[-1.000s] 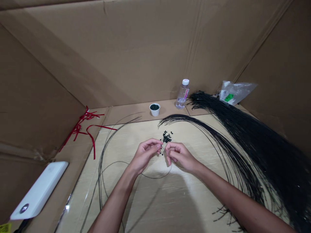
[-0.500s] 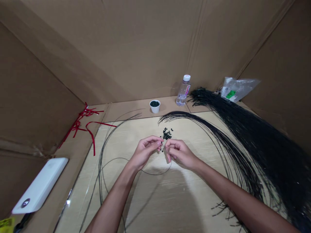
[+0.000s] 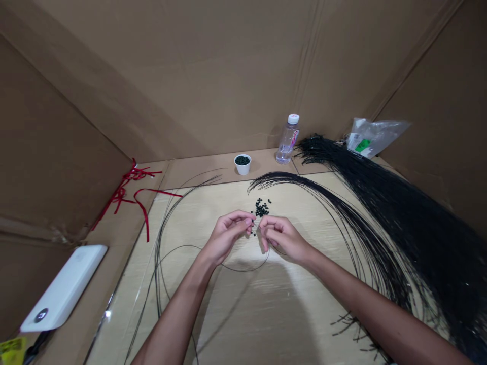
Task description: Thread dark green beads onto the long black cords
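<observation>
Over the middle of the table, my left hand (image 3: 227, 234) pinches what looks like a small dark bead between thumb and forefinger, mostly covered by the fingertips. Facing it, my right hand (image 3: 284, 237) is closed on a thin dark wire (image 3: 243, 270), whose end points at the left fingertips. The wire hangs in a loop below both hands and runs off to the left. Just beyond the fingers lies a small pile of dark beads (image 3: 262, 208), with a few strays close to the fingertips.
Behind the beads stand a white cup (image 3: 242, 168) of dark beads and a water bottle (image 3: 287, 142). Black wires (image 3: 342, 213), a thick black bundle (image 3: 395, 203) and a plastic bag (image 3: 376, 137) are right. Loose wires (image 3: 162, 238), red ribbons (image 3: 142, 203) and a white power bank (image 3: 64, 289) lie left.
Both hands keep nearly the same pose, with the wire still between them. The whole view has shifted very slightly.
</observation>
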`<state>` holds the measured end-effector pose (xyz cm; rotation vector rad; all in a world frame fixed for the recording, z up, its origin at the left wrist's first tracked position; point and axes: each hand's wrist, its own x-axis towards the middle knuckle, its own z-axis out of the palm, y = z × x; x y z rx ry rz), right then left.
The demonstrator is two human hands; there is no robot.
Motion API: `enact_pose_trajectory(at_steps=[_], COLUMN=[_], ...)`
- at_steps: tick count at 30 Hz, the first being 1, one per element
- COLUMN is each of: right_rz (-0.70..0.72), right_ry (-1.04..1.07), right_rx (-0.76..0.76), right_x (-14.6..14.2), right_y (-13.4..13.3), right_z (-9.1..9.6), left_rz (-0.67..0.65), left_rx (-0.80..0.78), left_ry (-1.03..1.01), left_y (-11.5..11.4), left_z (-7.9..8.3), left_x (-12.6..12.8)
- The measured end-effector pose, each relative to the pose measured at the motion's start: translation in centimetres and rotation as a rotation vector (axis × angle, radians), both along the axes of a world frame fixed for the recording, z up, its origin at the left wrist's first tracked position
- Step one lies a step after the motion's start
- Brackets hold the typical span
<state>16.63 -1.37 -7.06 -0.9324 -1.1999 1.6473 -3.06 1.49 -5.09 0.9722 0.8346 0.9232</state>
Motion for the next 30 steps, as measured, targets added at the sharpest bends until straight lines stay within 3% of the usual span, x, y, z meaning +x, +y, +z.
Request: enact_pose_trajectory(at_steps=[30], right_rz=[-0.017], right_ry=[0.033], right_rx=[0.041], right_x=[-0.15], right_y=[-0.10], right_z=[0.07], left_rz=[-0.026], left_rx=[0.122], left_ry=[0.112], left_y=[-0.16], left_z=[-0.40], left_x=[-0.07])
